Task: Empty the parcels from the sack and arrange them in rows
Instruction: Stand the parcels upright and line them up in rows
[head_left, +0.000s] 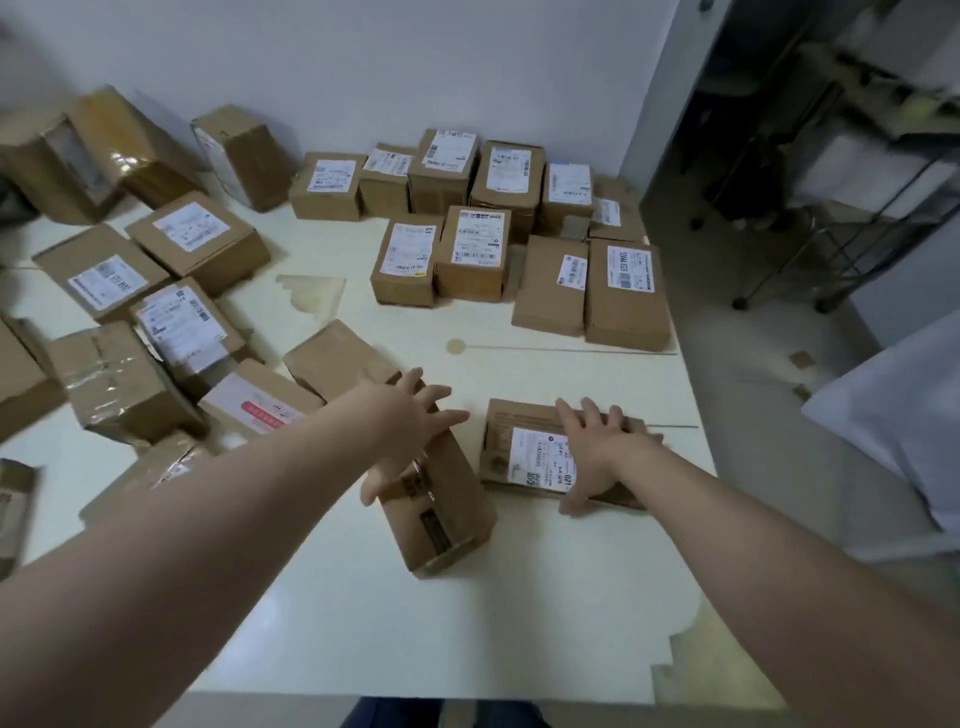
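Near the right edge of the surface (363, 623), a flat parcel (519, 447) lies label up with its long side running left to right, just short of the drop. The right hand (592, 449) lies flat on it, fingers straight and spread, gripping nothing. The label is partly covered; "021" is legible at its near corner, the rest blurred.

Just left, across a narrow gap, sits a taller box (447, 514). Its long axis runs away from the person, the far end angled slightly left. A dark printed strip runs down its top, writing unreadable. The left hand (415, 431) rests on its far end, fingers straight and splayed.

Open room: a wide bare stretch lies between these two and the near edge, and a bare band between them and the rows of parcels (470, 254) at the far right corner. Those lie labels up, the outermost one at the right edge. One label there begins "129A"; the remainder is unsure.

Left side: a loose heap of boxes (156, 322) at mixed angles, one with a red-printed label (260, 408).
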